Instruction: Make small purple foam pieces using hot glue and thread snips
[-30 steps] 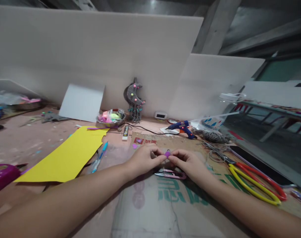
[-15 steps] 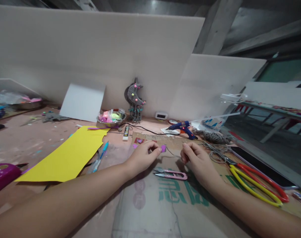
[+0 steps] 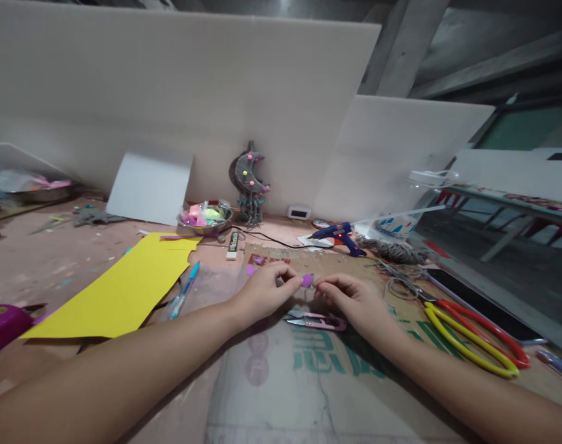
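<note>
Above flat brown cardboard [image 3: 350, 265], towards its far edge, my left hand [image 3: 267, 290] pinches a small purple paper-like scrap [image 3: 307, 280], likely light, flimsy, best edge-held; my right hand [image 3: 355, 302], I can't tell.

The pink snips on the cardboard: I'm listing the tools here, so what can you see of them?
The pink snips lie on the cardboard, with nothing gripping them. Two pointed, silvery, metal-looking blades point to the picture's left, their tips apart. The slim pink handle forms a long, narrow loop around an open middle, its closed end near the right hand. I can't tell whether the handle is metal or plastic.
</note>
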`<action>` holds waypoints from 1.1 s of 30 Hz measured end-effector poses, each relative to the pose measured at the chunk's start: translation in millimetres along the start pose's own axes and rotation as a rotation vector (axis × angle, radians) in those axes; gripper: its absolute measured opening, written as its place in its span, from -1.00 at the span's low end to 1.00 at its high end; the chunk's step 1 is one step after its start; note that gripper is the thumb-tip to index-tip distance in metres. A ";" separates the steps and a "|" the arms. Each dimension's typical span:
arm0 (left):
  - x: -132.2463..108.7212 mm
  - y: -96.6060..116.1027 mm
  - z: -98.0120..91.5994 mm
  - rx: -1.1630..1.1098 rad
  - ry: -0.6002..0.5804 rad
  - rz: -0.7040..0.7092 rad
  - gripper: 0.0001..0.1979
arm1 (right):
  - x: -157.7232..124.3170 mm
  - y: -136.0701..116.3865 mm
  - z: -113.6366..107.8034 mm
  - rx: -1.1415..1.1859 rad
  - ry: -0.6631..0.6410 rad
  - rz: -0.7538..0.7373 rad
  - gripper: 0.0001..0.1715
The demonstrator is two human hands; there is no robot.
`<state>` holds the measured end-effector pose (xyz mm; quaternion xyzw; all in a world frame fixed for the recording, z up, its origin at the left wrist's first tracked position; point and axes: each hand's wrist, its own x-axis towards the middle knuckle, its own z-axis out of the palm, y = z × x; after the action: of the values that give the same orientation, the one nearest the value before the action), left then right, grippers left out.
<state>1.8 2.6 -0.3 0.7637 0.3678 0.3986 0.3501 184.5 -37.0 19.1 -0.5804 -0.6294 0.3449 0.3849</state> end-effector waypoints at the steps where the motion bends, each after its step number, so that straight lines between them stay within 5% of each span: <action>1: -0.3 0.3 -0.2 0.007 -0.002 0.005 -0.77 | -0.5 -1.5 0.3 -0.021 -0.009 0.005 -0.71; 10: -3.2 5.3 -1.6 0.113 -0.021 0.049 -0.78 | 3.1 2.1 2.0 0.095 -0.138 0.071 -0.66; 25: -3.0 5.6 -3.7 0.068 -0.223 0.108 -0.71 | 1.2 4.2 -0.3 0.184 -0.126 0.107 -0.63; 33: -3.6 6.2 -1.9 0.102 -0.175 0.043 -0.71 | 2.5 3.8 0.7 0.174 -0.155 0.071 -0.66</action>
<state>0.5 -3.0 4.4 0.8203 0.3389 0.3185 0.3329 185.6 -34.2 15.7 -0.5382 -0.6040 0.4556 0.3714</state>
